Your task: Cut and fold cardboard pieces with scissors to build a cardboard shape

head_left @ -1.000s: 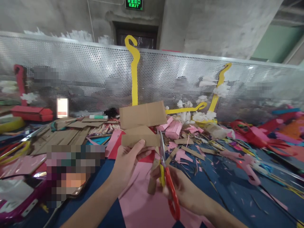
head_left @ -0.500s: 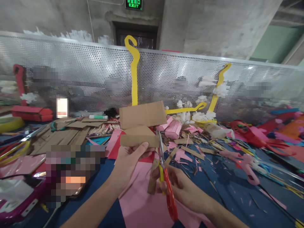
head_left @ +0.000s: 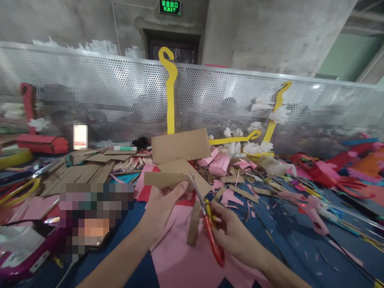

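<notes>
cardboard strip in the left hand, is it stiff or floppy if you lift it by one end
Probably fairly stiff: the cardboard strip juts sideways from the left hand without sagging. Likely light, since a pinch holds it. It may bend at cuts: a cut piece hangs limply beside the scissors in the right hand.

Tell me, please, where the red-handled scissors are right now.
In the head view, just right of centre: the red-handled scissors are in the right hand, blades angled toward the cardboard strip in the left hand.

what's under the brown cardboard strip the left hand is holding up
Below the brown cardboard strip in the left hand lie a red paper sheet, a pink paper sheet and the blue tabletop. The hand covers the rest.
</notes>
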`<state>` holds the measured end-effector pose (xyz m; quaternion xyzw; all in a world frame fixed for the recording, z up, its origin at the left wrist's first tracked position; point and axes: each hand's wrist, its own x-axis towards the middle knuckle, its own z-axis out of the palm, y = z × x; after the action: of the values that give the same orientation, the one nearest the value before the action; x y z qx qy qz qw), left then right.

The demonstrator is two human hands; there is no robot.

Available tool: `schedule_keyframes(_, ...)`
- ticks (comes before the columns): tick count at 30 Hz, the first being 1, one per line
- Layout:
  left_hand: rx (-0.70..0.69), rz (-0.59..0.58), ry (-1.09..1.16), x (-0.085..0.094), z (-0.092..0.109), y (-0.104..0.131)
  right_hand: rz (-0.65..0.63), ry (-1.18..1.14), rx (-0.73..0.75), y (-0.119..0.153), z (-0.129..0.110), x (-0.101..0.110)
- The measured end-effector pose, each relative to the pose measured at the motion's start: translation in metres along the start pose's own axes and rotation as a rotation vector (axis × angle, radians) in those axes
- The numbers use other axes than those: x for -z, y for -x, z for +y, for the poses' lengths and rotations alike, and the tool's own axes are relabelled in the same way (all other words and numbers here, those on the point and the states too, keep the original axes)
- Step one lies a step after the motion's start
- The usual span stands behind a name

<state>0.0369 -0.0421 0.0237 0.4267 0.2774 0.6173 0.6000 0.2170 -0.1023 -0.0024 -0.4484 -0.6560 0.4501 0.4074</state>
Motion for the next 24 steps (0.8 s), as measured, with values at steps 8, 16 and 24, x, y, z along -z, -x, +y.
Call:
schedule_keyframes(8,0.025,-0.131,0.045,0.004,0.004,-0.001,0.321,0.550,0.195,-0.005,0.006,0.034)
schedule_keyframes(16,0.005,-0.245,-0.110,0.005,0.005,-0.003,0.327,0.825,0.226,0.002,-0.005,0.035)
schedule_keyframes(24,-0.015,-0.300,-0.185,0.005,-0.002,0.001,0.347,0.904,0.248,0.002,0.000,0.032)
